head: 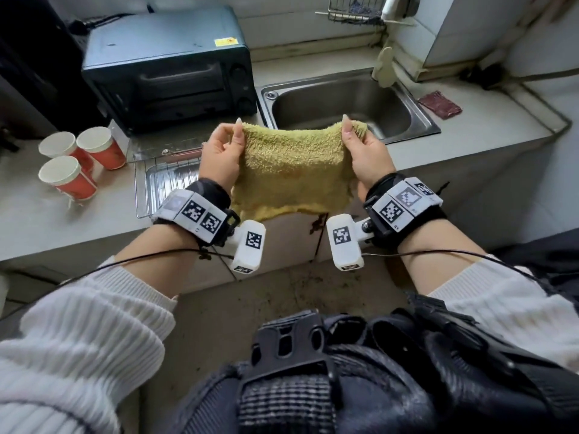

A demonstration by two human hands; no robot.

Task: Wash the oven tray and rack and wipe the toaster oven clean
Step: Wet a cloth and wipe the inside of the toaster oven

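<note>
Across the middle of the frame, a grey tabletop (pixel 47 220) is seen, carrying the work. At upper left the toaster oven (pixel 169 67) stands with its door shut. Right of it, at upper centre, the steel sink (pixel 419 120) is set into the tabletop; its basin appears empty. Below the oven, at centre left, the oven tray (pixel 169 180) lies inside the wire rack (pixel 139 189), both partly hidden by the left wrist. At frame centre a yellow cloth (pixel 291 170) is held spread, above the tabletop's front edge. The left hand (pixel 221 155) is pinched on its upper left corner, the right hand (pixel 366 151) on its upper right corner, the two held apart. Three paper cups (pixel 75 161) stand at far left.

The step in hand is judged to be readying the cloth. Next, folding or wetting it is called for, then either washing tray and rack or wiping the oven.
</note>
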